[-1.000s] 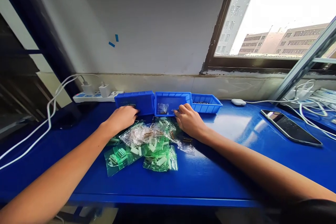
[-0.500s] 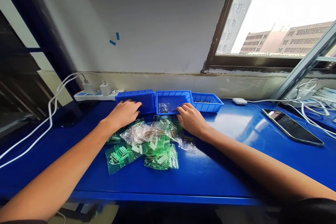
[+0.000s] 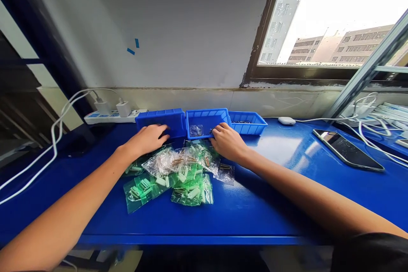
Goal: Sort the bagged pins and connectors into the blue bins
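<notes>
My left hand (image 3: 149, 139) is at the front of the left blue bin (image 3: 174, 121), thumb and forefinger apart, with nothing visible between them. My right hand (image 3: 228, 142) is at the front right corner of the middle blue bin (image 3: 207, 112). Its fingers are curled together, and what the fingertips hold, if anything, is hidden. Inside the middle bin lies a small clear packet (image 3: 195, 130). Between my forearms is a pile of green plastic packets (image 3: 188, 189) with pale plugs and screws, and clear bags of screws (image 3: 165, 161) lie on top.
A third blue bin (image 3: 250, 124) with small dark parts stands at the right of the row. Behind the bins runs the wall. A power strip (image 3: 111, 116) with chargers and white cables is at left; a white case (image 3: 286, 121) and a phone (image 3: 347, 149) lie at right.
The whole view has shifted slightly, so everything sits a little further left. Both hands stay by the same bins, with the right fingers still curled at the middle bin's corner.
</notes>
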### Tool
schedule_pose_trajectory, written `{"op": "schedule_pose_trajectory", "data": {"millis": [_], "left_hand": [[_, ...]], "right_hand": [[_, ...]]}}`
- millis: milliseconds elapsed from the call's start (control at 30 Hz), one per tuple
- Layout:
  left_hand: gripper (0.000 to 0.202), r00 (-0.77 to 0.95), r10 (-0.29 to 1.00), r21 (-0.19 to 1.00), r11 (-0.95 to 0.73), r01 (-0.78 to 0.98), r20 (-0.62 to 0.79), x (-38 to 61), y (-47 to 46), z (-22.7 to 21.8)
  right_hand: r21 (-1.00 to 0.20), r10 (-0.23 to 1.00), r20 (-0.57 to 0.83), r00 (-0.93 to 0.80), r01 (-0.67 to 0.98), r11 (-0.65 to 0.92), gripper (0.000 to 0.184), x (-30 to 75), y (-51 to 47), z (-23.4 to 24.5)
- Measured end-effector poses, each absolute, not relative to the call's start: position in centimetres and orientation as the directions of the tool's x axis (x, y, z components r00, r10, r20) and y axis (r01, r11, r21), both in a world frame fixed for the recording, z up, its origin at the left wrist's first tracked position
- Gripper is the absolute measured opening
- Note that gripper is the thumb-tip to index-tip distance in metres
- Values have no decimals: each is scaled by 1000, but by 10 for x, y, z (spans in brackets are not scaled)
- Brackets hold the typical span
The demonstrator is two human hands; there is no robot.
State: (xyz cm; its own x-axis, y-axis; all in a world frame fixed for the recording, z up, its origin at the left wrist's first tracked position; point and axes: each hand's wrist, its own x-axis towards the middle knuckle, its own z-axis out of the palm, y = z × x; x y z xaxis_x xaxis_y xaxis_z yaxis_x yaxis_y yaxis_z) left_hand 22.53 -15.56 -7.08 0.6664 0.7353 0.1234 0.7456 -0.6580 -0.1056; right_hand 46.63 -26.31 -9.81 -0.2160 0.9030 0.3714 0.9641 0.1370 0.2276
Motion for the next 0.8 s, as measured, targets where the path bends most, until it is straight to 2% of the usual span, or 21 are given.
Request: {"op": "schedule_pose_trajectory", "data": {"millis": [333, 533, 667, 800], "left_hand": [[40, 694, 711, -131, -682, 719, 110, 226, -152, -78], [44, 686, 718, -137, -672, 727, 119, 226, -151, -75], [45, 712, 698, -144, -699, 701, 79, 227, -150, -70], [38, 711, 702, -157, -698, 699, 43, 229, -153, -65]], "right_hand": [[200, 913, 376, -159, 976, 87, 20, 463, -265, -97], [137, 943, 315, -104, 989, 63, 22, 464, -262, -93], [123, 952, 295, -86, 991, 51, 21, 464, -260, -90], [124, 957, 277, -84, 991, 51, 22, 463, -261, -87]]}}
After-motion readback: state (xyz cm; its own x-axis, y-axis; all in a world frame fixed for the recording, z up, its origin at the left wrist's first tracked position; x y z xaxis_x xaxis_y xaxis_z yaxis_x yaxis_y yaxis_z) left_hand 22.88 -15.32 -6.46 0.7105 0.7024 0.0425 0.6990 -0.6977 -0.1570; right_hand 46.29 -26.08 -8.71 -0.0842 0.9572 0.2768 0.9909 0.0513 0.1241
